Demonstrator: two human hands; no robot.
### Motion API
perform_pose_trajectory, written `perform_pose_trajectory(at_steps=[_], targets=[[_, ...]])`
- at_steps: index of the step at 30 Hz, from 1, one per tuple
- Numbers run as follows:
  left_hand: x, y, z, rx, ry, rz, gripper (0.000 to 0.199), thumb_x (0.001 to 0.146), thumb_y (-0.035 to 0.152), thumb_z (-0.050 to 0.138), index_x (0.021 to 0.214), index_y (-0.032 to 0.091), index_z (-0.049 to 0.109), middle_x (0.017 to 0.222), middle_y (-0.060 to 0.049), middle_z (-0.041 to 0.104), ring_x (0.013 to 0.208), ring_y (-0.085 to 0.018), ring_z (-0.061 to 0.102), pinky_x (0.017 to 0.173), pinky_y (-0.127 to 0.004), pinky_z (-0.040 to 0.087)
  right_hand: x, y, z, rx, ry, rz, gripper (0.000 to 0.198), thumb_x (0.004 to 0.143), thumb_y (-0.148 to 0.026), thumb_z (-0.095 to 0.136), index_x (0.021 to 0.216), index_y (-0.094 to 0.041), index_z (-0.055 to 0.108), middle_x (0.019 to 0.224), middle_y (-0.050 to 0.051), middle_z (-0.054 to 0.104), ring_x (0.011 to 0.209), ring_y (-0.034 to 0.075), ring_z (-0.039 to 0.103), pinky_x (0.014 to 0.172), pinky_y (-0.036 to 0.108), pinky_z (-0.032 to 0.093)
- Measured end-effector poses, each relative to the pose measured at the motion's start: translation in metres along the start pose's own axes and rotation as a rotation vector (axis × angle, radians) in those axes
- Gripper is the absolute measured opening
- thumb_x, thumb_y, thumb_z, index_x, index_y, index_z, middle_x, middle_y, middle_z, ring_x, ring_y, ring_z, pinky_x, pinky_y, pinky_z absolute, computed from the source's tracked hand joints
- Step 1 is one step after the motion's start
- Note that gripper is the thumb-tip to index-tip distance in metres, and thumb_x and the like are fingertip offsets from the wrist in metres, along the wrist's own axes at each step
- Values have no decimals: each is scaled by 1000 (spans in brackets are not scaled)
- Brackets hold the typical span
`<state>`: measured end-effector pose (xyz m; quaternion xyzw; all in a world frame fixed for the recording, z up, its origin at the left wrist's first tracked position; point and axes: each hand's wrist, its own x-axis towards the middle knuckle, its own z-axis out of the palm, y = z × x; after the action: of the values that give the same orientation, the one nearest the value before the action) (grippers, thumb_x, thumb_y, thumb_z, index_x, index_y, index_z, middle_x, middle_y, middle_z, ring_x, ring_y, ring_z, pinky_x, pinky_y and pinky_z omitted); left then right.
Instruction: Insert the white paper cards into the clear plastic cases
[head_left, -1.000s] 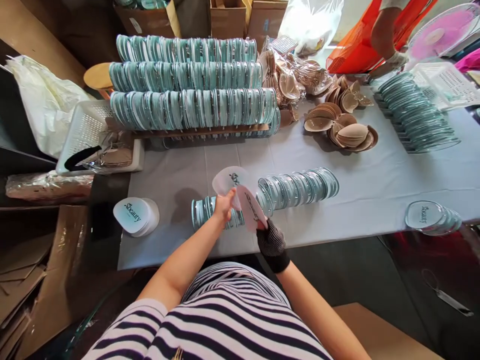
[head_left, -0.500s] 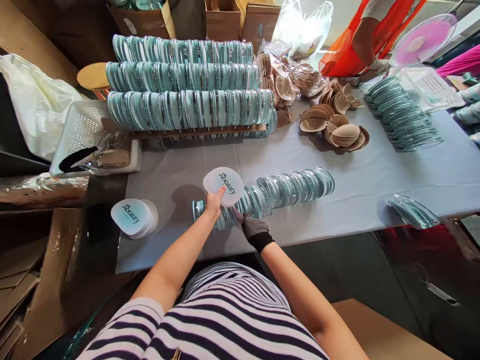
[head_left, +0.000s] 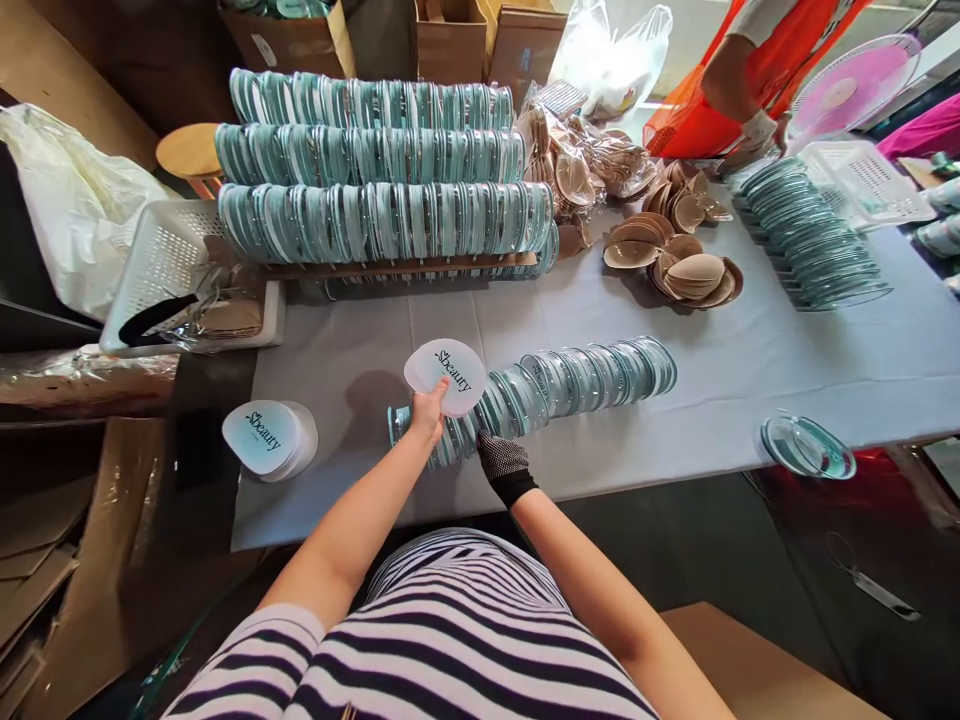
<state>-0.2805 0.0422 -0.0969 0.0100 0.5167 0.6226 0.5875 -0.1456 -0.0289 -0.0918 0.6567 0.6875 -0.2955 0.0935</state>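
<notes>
Several printed cards (head_left: 429, 368) are pinched in the left hand (head_left: 427, 414); whether the right hand (head_left: 502, 458) grips anything, I cannot tell; its nudge could topple the clear cases (head_left: 604, 380).

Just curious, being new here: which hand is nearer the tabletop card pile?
Left. The left hand, holding cards, is right of the pile; the right hand, at the teal row, is farther right.

A grey-clothed table (head_left: 724, 375) carries clear rounded pieces (head_left: 607, 378), beige cups (head_left: 694, 276) and printed cards (head_left: 262, 438).
</notes>
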Motion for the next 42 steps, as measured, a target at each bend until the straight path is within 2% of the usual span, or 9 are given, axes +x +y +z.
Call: perform_pose_trajectory(at_steps=[6,9,12,16,22,25,29,35,42], targets=[[-1,-6,-3,9,4,34,32,72,9,76,102,14,69,106,-11,73,106,-25,67,103,-46,47,-6,9,1,431,-278,-2,46,95,-26,37,140,-19,40,89,8,71,75,17,67,68,32,55],[-2,-13,-3,26,9,75,33,71,10,77,103,15,69,106,-10,73,106,-24,67,103,-45,47,-2,9,-18,536,-366,-23,41,96,-36,38,131,-20,51,75,4,69,65,17,65,61,31,55],[-2,-19,0,29,22,112,33,70,10,78,101,15,69,105,-9,73,106,-22,67,102,-42,47,7,8,-45,472,-167,27,36,93,-40,44,113,-19,64,82,8,70,79,22,67,75,37,54],[-8,-18,3,5,-13,140,34,70,12,79,102,15,69,107,-10,73,104,-23,67,101,-42,48,19,2,-75,467,308,-12,49,94,-38,37,137,-16,49,124,13,62,113,23,58,98,38,45],[-28,-10,-7,87,-16,145,31,72,13,76,103,16,69,105,-7,73,103,-22,66,100,-39,48,7,-29,-65,143,443,-305,60,86,-31,48,142,-11,43,148,16,41,136,30,35,111,45,32],[-34,-6,-13,95,-63,106,26,73,12,75,98,14,70,101,-9,74,100,-23,67,97,-40,50,7,-34,-56,308,332,-209,50,90,-29,38,135,-12,51,128,14,60,118,25,54,98,35,46],[-24,12,-19,-20,54,100,30,73,14,76,102,15,68,102,-9,74,102,-23,68,97,-40,51,-19,-8,-47,308,404,32,51,96,-31,28,137,-11,50,115,15,67,101,24,63,84,32,51],[0,29,-29,-20,65,32,35,74,14,77,107,16,67,108,-9,73,105,-23,67,98,-44,51,-99,14,-6,-34,13,-150,49,91,-28,47,140,-29,48,89,7,73,75,23,69,64,29,49],[-5,23,-29,-21,47,38,30,74,14,76,103,14,68,110,-12,72,108,-27,66,99,-49,50,-38,-40,3,-87,-44,-63,35,96,-30,38,127,-21,53,98,11,72,89,24,70,71,30,47]])
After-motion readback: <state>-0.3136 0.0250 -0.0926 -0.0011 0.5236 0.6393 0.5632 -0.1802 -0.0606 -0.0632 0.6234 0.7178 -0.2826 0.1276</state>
